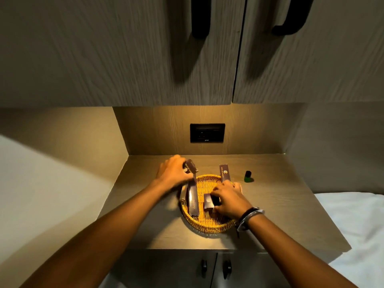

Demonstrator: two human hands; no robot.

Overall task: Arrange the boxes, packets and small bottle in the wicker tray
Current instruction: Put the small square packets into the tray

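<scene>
A round wicker tray (pixel 207 222) sits in the middle of the counter. A long dark purple box (pixel 193 198) lies in its left half. My left hand (pixel 173 173) holds a small dark box (pixel 191 166) just above the tray's far left rim. My right hand (pixel 228 199) rests inside the tray, gripping another small dark box (pixel 208 201). A second long purple box (pixel 224 173) stands at the tray's far rim behind my right hand. The small green bottle (pixel 248 176) with a black cap stands on the counter to the right of the tray.
The counter (pixel 280 215) is a wooden niche with walls on left, back and right. A black wall socket (pixel 207 133) sits on the back panel. Upper cabinet doors with black handles (pixel 200 17) hang overhead. A white bed sheet (pixel 353 225) lies to the right.
</scene>
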